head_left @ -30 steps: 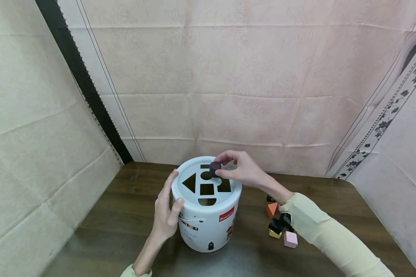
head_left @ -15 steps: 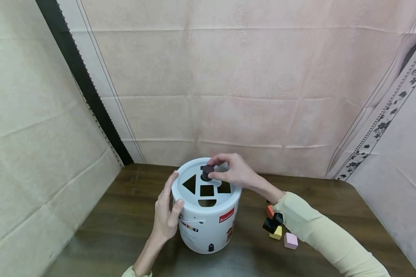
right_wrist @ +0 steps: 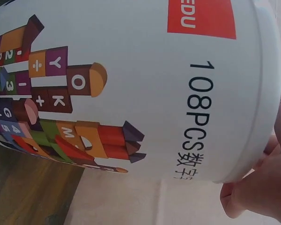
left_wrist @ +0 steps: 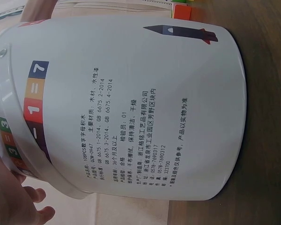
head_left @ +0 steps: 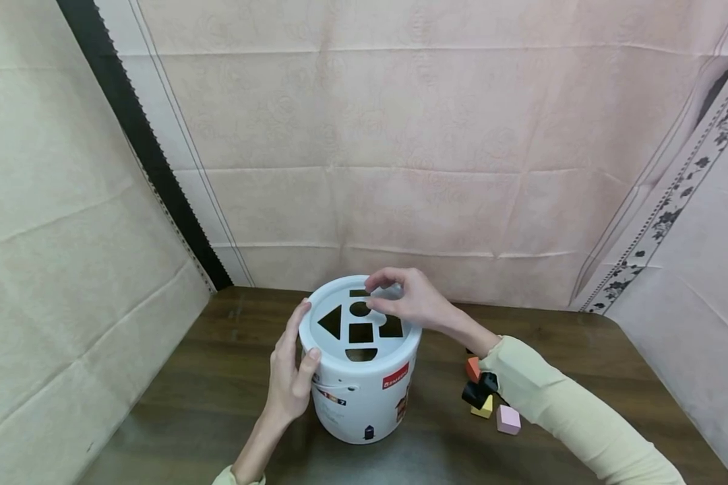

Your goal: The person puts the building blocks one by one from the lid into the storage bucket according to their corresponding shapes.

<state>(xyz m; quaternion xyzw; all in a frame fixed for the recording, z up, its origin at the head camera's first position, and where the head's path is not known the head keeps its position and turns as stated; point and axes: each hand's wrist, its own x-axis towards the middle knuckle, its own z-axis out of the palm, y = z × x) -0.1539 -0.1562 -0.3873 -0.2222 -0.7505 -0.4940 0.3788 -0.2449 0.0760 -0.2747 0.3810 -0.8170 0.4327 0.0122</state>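
Observation:
A white lidded bucket point(head_left: 364, 397) stands upright, its lid point(head_left: 340, 353) cut with several shaped holes. My left hand point(head_left: 291, 377) rests on its left side, fingers reaching up to the rim and the thumb on the near side. In the left wrist view, this hand's fingertips point(left_wrist: 46, 214) show beside the rim. Above the lid's far right part is my right hand point(head_left: 409, 295), with thumb and fingers apart and nothing between them. The round hole point(head_left: 360, 308) lies just left of its fingertips. The dark round block from before is out of sight.
Right of the bucket, several loose blocks lie on the brown wooden table point(head_left: 206, 377): a pink block point(head_left: 508, 419), a yellow block point(head_left: 482, 408), black blocks point(head_left: 476, 395) and an orange block point(head_left: 473, 368). My right sleeve partly covers them. Cloth hangs behind point(head_left: 425, 148) and at both sides.
The right hand carried the dark round block left to the round hole and let it go; the block has vanished from view there. The left hand has stayed on the bucket.

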